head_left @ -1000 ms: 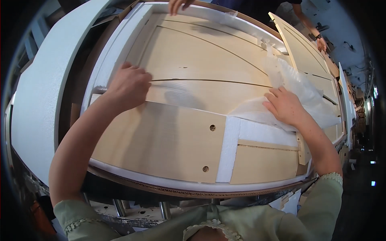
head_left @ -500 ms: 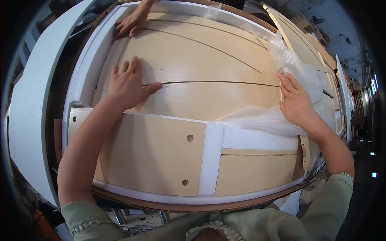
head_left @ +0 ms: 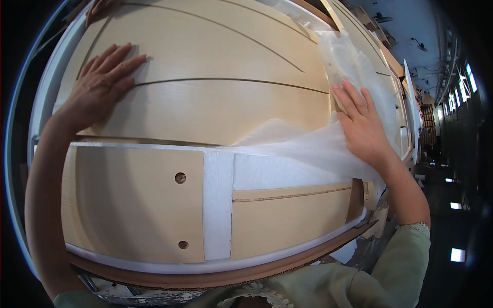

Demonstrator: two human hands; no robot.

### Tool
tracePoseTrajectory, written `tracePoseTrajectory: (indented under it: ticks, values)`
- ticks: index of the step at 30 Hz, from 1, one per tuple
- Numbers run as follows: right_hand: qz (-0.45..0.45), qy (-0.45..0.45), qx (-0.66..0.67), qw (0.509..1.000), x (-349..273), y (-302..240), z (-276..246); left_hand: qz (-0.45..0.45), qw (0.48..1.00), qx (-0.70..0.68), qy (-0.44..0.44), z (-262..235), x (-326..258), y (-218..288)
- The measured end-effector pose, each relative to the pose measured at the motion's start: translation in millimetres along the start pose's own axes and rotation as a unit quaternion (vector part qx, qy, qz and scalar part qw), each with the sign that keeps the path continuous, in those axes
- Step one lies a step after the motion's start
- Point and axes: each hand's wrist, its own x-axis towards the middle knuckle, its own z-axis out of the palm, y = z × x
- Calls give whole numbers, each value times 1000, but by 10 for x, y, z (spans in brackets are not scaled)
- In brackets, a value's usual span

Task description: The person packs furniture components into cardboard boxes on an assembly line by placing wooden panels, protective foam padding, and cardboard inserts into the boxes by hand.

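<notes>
A large pale wood-grain panel (head_left: 205, 110) with several dark grooves lies flat in a foam-lined carton. My left hand (head_left: 100, 84) rests on its left part with the fingers stretched, next to the start of the longest groove. At the panel's right end, my right hand (head_left: 362, 120) lies with extended fingers on a thin white foam wrap (head_left: 298, 141). The wrap trails over the panel's near right corner. Nearer to me sit a panel with two round holes (head_left: 136, 200) and a smaller grooved panel (head_left: 292, 218), parted by a white foam block (head_left: 218, 205).
Another person's hand (head_left: 102, 7) touches the far left corner. The brown cardboard edge (head_left: 221, 287) runs along the front. More pale panels (head_left: 362, 33) lie to the right, and white foam (head_left: 54, 77) lines the left side.
The view has turned right, so the carton appears further left. My left hand's fingers lie more to the right, with the thumb drawn in. A dark gap shows along the grooved panel's near edge.
</notes>
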Motion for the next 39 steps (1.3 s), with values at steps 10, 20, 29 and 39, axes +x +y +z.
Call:
tracePoseTrajectory:
  ticks: [10,20,29,39]
  values:
    - [75,122,128,981,-147,-11,147,12,992,67,109,-396,-303,117]
    - [53,182,182,965,-269,42,270,-3,991,-129,17,-1072,-1284,1228]
    - [28,182,196,963,-285,103,410,-115,957,-259,60,-838,-1799,1884]
    - [28,159,170,972,-193,117,417,-237,960,-150,-2,-963,-1569,1921]
